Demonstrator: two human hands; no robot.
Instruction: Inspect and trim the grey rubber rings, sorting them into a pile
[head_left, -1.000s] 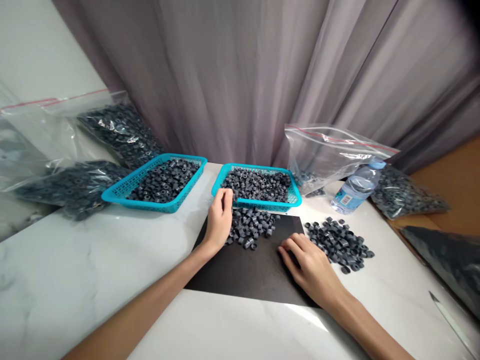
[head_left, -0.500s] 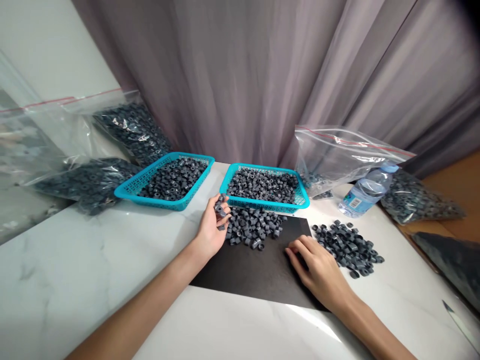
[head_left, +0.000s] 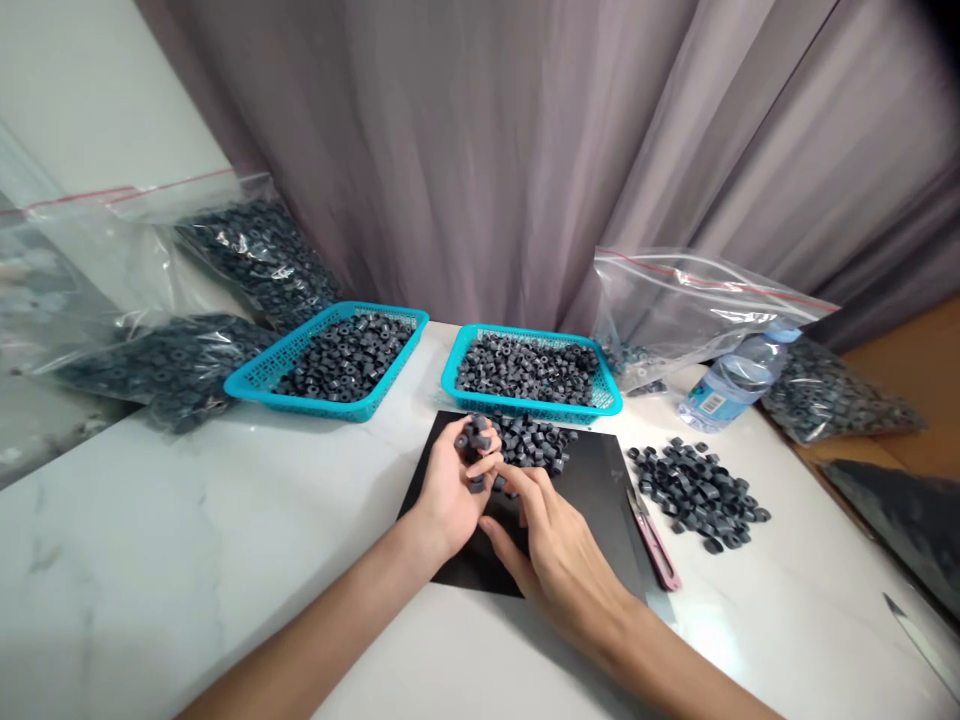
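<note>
My left hand [head_left: 452,492] is cupped over the black mat [head_left: 592,490] and holds a small bunch of dark grey rubber rings [head_left: 475,440]. My right hand [head_left: 551,545] lies beside it, fingers reaching to the rings in the left palm and touching them. Just beyond the hands a pile of the same rings [head_left: 536,443] rests on the mat. Pink-handled snips [head_left: 654,540] lie on the mat's right edge, uncovered.
Two teal baskets [head_left: 259,375] [head_left: 611,400] full of rings stand behind the mat. A loose heap of rings [head_left: 697,490] lies right of it. Zip bags of rings [head_left: 225,260] sit left and right, with a water bottle [head_left: 731,385] at the right. A blade tip [head_left: 911,625] shows far right.
My left hand scooped rings from beside the right basket and drew back over the mat. My right hand slid left to meet it, uncovering the pink snips.
</note>
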